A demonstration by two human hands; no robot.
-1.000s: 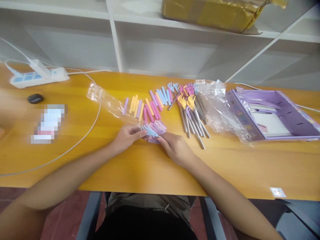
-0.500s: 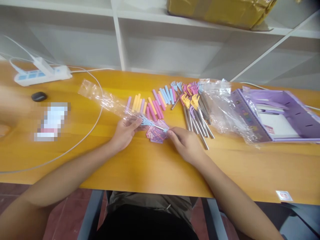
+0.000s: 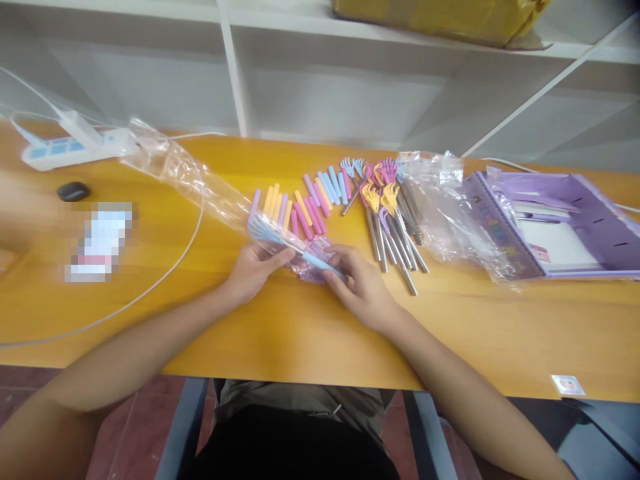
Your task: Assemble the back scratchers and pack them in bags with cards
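Observation:
A blue back scratcher (image 3: 315,260) lies slantwise between my hands, its claw head inside a long clear plastic bag (image 3: 210,197). My left hand (image 3: 253,273) is closed on the bag near its mouth, thumb against the scratcher's metal shaft. Fingers of my right hand (image 3: 363,283) grip the blue handle near its lower end. Under the scratcher lies a pile of pinkish-purple patterned pieces (image 3: 306,272), partly hidden. Beyond my hands are several yellow, pink, purple and blue tubes (image 3: 310,212). To their right lie several other back scratchers (image 3: 393,223) with metal shafts and coloured claws.
Clear plastic bags (image 3: 450,213) lie beside a purple box (image 3: 550,270) on the right. A power strip (image 3: 75,152), black mouse (image 3: 73,191), blurred-out bright rectangle (image 3: 103,240) and white cable (image 3: 193,243) occupy the left. White shelving (image 3: 320,100) stands behind. A blurred shape enters at the left edge.
The scratcher's claw has gone deeper into the bag, moving up and left. The bag's far end now reaches over the power strip. My right hand has shifted along to the handle.

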